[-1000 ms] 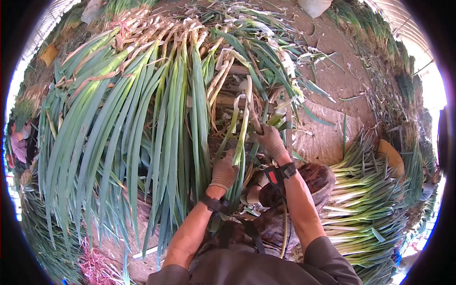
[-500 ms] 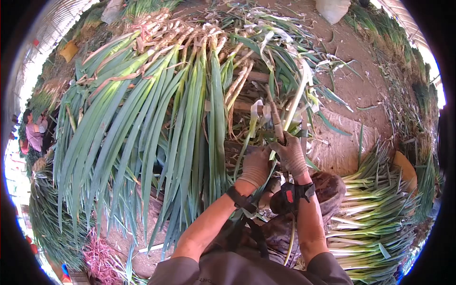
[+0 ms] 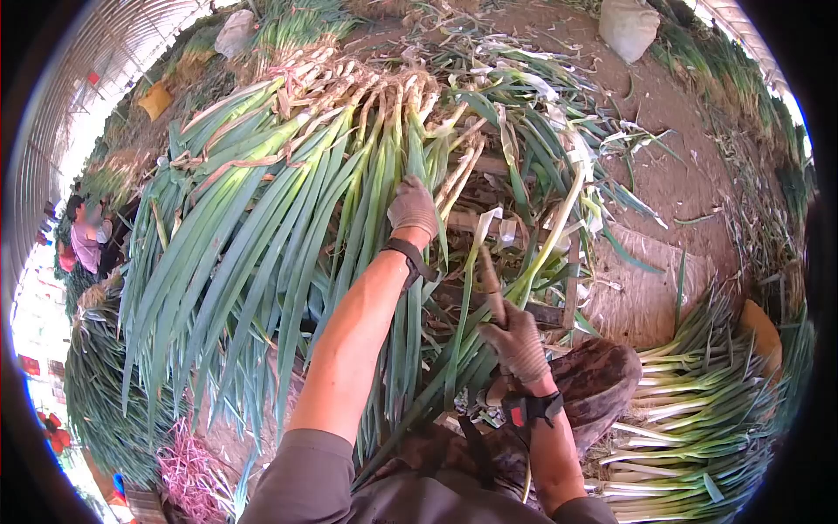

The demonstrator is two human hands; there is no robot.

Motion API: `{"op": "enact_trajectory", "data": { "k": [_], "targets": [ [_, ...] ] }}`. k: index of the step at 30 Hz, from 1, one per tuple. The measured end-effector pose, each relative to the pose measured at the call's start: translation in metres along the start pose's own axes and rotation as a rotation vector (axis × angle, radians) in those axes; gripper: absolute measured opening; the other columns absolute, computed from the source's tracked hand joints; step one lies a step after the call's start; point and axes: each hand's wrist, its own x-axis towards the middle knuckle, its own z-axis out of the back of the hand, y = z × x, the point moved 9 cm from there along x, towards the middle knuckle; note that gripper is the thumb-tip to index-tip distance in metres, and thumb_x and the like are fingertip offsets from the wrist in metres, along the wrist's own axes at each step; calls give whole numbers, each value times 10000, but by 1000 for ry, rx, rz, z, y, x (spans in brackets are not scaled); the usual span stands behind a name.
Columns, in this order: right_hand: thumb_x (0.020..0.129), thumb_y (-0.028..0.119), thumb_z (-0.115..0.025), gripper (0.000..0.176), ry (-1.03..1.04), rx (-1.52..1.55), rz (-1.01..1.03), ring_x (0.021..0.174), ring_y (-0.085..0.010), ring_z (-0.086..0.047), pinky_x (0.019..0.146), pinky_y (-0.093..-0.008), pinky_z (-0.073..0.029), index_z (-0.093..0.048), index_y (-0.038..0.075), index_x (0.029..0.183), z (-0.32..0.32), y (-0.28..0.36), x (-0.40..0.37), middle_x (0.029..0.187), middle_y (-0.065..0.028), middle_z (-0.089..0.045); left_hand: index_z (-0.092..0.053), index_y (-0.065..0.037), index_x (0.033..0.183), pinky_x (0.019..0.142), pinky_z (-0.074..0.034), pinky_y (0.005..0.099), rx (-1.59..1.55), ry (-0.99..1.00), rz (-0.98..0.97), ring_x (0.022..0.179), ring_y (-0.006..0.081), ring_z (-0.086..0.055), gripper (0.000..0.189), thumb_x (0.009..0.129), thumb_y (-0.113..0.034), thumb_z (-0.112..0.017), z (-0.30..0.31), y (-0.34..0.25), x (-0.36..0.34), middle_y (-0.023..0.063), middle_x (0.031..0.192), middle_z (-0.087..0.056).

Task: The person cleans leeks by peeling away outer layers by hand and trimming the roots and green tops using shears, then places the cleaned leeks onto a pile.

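Onion heap (image 3: 253, 201): long green onions in front and to the left, rooted ends on the far side, leaves draping toward the person.
Left grip (image 3: 413, 208): gloved, fingers curled against the leaves near the heap's right edge; cannot tell whether it clasps a stalk.
Right grip (image 3: 517, 343): gloved, closed around a brown rod (image 3: 491, 284) that points up and away.
Pale-stemmed onion (image 3: 563, 214): slants just right of the rod, lower end near the right grip; cannot tell whether held.
White-stemmed pile (image 3: 681, 437): on the person's right, beside the patterned knee (image 3: 602, 375).
Background: co-worker (image 3: 87, 240) far left; white sack (image 3: 628, 29) upper right.
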Motion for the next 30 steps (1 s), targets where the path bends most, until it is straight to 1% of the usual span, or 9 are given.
{"op": "enact_trajectory", "data": {
  "k": [4, 7, 8, 12, 14, 17, 20, 24, 30],
  "targets": [
    [803, 122, -691, 566, -17, -135, 99, 829, -171, -643, 776, -320, -529, -528, -84, 1305, 11, 11, -17, 922, -153, -683, -377, 67, 1369, 805, -562, 491, -88, 243, -208, 928, 437, -673, 526, 867, -5, -512, 12, -1, -40, 296, 1072, -646],
    [804, 129, -692, 593, -28, -185, 206, 920, -227, -698, 831, -343, -540, -504, -83, 1324, -4, 21, -37, 989, -222, -700, -344, 45, 1408, 733, -557, 512, -173, 235, -369, 858, 433, -672, 639, 810, -6, -564, 16, 21, -120, 292, 1075, -637],
    [799, 135, -699, 617, 11, -113, 134, 993, -269, -706, 872, -357, -536, -485, -81, 1335, -11, 15, -42, 1033, -258, -692, -318, 24, 1432, 783, -546, 497, -122, 351, -299, 916, 440, -652, 770, 763, -58, -691, 20, 26, -147, 274, 1106, -637],
    [770, 130, -679, 605, 15, -305, 216, 918, -446, -670, 796, -424, -546, -499, -77, 1309, -35, 19, -67, 918, -328, -640, -302, 29, 1463, 921, -518, 444, -429, 282, -301, 1111, 451, -599, 823, 738, -33, -686, 34, 53, -222, 293, 1319, -539],
    [764, 133, -678, 608, -7, -300, 147, 879, -441, -678, 771, -433, -544, -502, -72, 1309, -31, 7, -69, 877, -317, -638, -309, 44, 1469, 1074, -420, 380, -704, 371, -141, 1236, 400, -551, 831, 718, -13, -661, 43, 62, -237, 275, 1372, -509],
    [750, 145, -680, 525, -6, -307, 163, 800, -459, -662, 716, -454, -532, -543, -55, 1216, -29, 4, -76, 792, -297, -619, -311, 46, 1459, 1090, -395, 386, -965, 296, -147, 1243, 395, -538, 812, 720, -33, -637, 43, 77, -244, 291, 1324, -528],
    [748, 154, -675, 426, 24, -363, 203, 800, -482, -630, 686, -476, -509, -551, -38, 1108, -33, 7, -73, 780, -298, -606, -291, 51, 1474, 1145, -320, 347, -1015, 351, -130, 1335, 326, -460, 818, 723, -19, -608, 44, 76, -242, 256, 1395, -479],
    [749, 147, -661, 424, 47, -461, 154, 857, -489, -622, 722, -500, -498, -545, -26, 1118, -38, 9, -40, 822, -309, -618, -300, 89, 1475, 1177, -256, 342, -1151, 371, -94, 1370, 273, -392, 890, 724, -178, -695, 43, 75, -243, 210, 1450, -438],
    [736, 190, -703, 496, -25, -547, 206, 894, -471, -635, 786, -469, -515, -576, -54, 1149, -43, 24, 10, 879, -304, -649, -294, 83, 1488, 1182, -244, 336, -1180, 371, -71, 1383, 257, -376, 933, 719, -224, -724, 43, 79, -240, 177, 1470, -421]
  ]
}}
